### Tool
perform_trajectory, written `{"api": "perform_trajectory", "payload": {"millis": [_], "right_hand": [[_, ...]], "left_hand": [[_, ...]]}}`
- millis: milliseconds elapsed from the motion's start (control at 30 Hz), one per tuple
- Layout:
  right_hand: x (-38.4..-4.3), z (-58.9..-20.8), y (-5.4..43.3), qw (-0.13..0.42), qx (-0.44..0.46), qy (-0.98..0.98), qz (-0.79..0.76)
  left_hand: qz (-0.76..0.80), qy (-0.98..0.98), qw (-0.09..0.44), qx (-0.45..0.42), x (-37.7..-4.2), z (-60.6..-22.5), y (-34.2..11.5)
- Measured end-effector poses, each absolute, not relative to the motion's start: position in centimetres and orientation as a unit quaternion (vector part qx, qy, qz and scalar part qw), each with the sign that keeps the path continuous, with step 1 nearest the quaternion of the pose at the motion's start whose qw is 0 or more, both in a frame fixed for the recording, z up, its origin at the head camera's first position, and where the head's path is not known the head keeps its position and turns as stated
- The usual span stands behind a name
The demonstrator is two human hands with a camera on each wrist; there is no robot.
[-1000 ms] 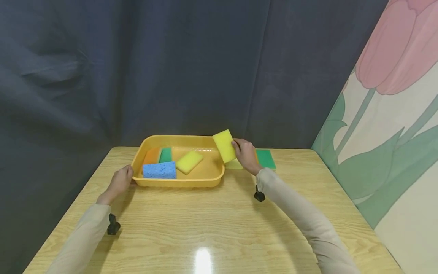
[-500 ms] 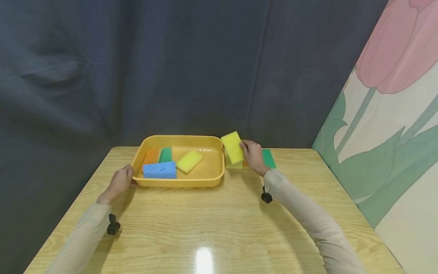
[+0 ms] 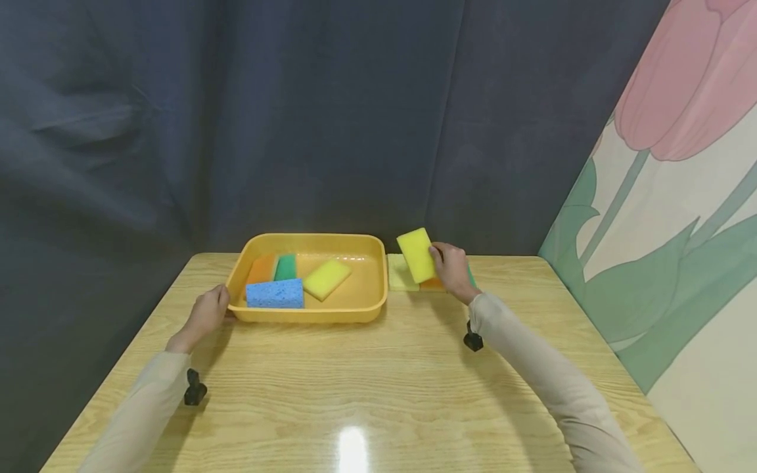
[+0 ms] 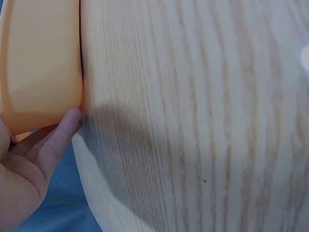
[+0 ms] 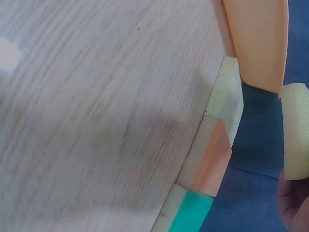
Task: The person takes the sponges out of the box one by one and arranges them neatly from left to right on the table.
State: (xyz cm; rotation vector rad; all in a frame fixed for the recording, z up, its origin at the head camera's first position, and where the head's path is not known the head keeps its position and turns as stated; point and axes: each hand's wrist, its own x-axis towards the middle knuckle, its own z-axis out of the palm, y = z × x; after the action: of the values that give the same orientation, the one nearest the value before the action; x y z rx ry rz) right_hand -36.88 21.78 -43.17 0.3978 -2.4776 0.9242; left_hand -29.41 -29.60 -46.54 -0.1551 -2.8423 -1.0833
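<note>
My right hand (image 3: 454,269) pinches a yellow sponge (image 3: 416,255) by its right edge, raised over a row of sponges beside the tub. The same sponge (image 5: 295,133) shows at the right edge of the right wrist view. My left hand (image 3: 207,310) grips the left front corner of a yellow plastic tub (image 3: 313,316); in the left wrist view its fingers (image 4: 60,137) lie against the tub's underside. Inside the tub are a blue sponge (image 3: 275,293), a yellow sponge (image 3: 326,279), a green one (image 3: 285,267) and an orange one (image 3: 260,270).
Right of the tub, a pale yellow sponge (image 5: 226,94), an orange one (image 5: 212,164) and a green one (image 5: 190,212) lie end to end along the far edge of the wooden table (image 3: 331,381). A dark curtain (image 3: 331,118) hangs behind; a flower-patterned wall (image 3: 662,276) stands right.
My right hand has carried the yellow sponge rightward, from over the tub's right rim to over the row of sponges, uncovering the pale yellow one. My left hand has stayed at the tub.
</note>
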Motion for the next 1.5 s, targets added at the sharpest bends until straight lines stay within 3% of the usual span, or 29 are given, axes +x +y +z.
{"api": "perform_trajectory", "payload": {"millis": [1033,1500], "right_hand": [[-35.7,-44.8,25.3,0.187,0.061,-0.92,0.339],[-35.5,-45.4,28.8,0.185,0.035,-0.933,0.308]], "left_hand": [[-0.365,-0.929,0.035,-0.047,-29.5,-46.6,-29.7],[-0.339,-0.938,0.056,-0.05,-29.6,-46.7,-29.7]]}}
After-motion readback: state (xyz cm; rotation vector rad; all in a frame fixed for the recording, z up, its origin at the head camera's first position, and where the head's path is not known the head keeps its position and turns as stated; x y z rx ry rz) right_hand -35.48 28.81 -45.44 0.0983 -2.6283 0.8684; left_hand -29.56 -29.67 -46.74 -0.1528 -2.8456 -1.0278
